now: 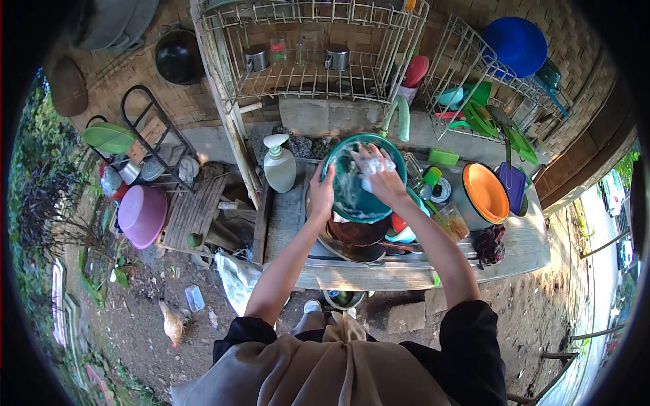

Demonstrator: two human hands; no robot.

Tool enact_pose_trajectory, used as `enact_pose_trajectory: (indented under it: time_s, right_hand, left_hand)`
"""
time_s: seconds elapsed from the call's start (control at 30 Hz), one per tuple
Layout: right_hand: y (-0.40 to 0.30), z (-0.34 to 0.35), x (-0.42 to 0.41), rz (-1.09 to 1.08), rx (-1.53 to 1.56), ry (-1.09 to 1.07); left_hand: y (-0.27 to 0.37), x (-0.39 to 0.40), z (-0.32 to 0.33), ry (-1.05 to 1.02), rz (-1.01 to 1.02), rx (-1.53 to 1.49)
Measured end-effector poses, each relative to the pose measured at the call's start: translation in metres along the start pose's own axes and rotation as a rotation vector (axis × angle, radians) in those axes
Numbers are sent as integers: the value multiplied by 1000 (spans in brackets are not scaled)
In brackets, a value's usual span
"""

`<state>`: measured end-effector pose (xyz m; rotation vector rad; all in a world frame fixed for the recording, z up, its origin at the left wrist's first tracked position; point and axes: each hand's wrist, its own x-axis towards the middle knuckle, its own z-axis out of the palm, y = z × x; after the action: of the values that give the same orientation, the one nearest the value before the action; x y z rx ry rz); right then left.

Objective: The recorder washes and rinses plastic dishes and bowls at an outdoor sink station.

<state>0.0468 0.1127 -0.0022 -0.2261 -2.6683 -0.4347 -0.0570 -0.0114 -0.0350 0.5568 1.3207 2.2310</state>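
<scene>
A teal plastic bowl (350, 205) is tilted up over the wash counter, streaked inside with soap suds. On its left rim, my left hand (322, 193) grips it with the thumb on the near side. My right hand (378, 172) lies against the inner wall, its fingers and knuckles coated in white lather. Whether a sponge is under that palm cannot be made out. Beneath the bowl are a dark brown pan (358, 233) and a light blue bowl (406, 234) with something red in it, both partly hidden.
A soap pump bottle (280, 167) stands left of the bowl. To the right are orange basins (486, 193) in a grey tub, a green sponge (443, 156) and a dark crumpled bag (490, 245). A wire rack (315, 94) holds metal mugs behind. A chicken (172, 325) is on the ground.
</scene>
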Motion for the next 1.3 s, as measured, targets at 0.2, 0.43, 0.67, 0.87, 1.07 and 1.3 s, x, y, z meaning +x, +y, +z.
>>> enact_pose_trajectory:
  time_s: [0.2, 0.43, 0.67, 0.87, 1.07, 1.3]
  right_hand:
    - [-62, 20, -49, 231, 311, -284]
    - [-76, 21, 2, 647, 1201, 307]
    - [-79, 15, 7, 780, 998, 68]
    - [-24, 11, -5, 275, 266, -20]
    - [15, 8, -43, 94, -120, -82]
    - [-35, -9, -43, 101, 617, -2]
  left_hand:
    - [-11, 5, 8, 125, -1, -128]
    - [-17, -23, 38, 13, -199, -357]
    - [-45, -1, 0, 18, -384, -191]
    - [-33, -10, 15, -42, -180, 418]
    - [-18, -3, 27, 119, -85, 330]
    - [-28, -22, 32, 147, -148, 382]
